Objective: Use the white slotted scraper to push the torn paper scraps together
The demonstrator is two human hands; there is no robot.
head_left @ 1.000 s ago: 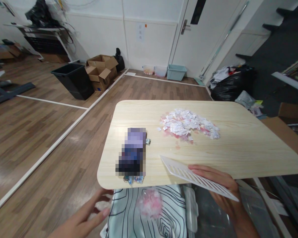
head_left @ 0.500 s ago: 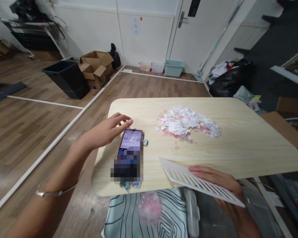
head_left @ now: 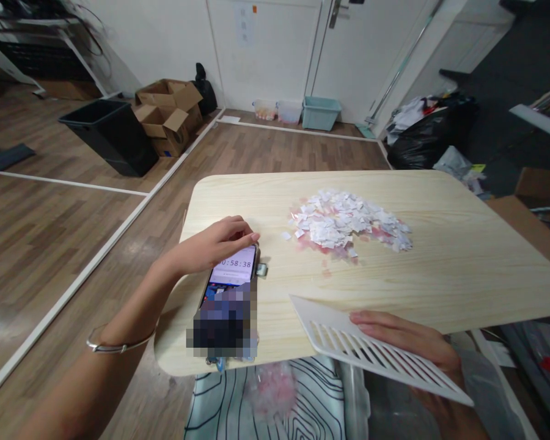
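My left hand (head_left: 220, 243) is over the top end of a phone (head_left: 233, 266), its fingers loosely bent. It covers part of the lit screen, which shows a running timer; whether it touches the glass I cannot tell. A blurred patch hides the phone's lower part. My right hand (head_left: 407, 339) grips a thin white slotted board (head_left: 343, 333), tilted over the table's front edge, fingers on top and the rest of the hand beneath. Beyond the board, a loose heap of small white paper pieces (head_left: 334, 220) with pinkish bits among them lies on the table (head_left: 440, 263).
A bag of pink bits (head_left: 275, 388) lies on patterned cloth (head_left: 316, 403) below the table edge, beside a clear plastic container (head_left: 355, 397). A black bin (head_left: 112, 137), cardboard boxes (head_left: 169, 116) and a blue tub (head_left: 321, 113) stand on the floor beyond.
My left hand has moved right and down over the phone's top, its fingers more bent. The board in my right hand has shifted slightly right and down. The camera view has tilted down.
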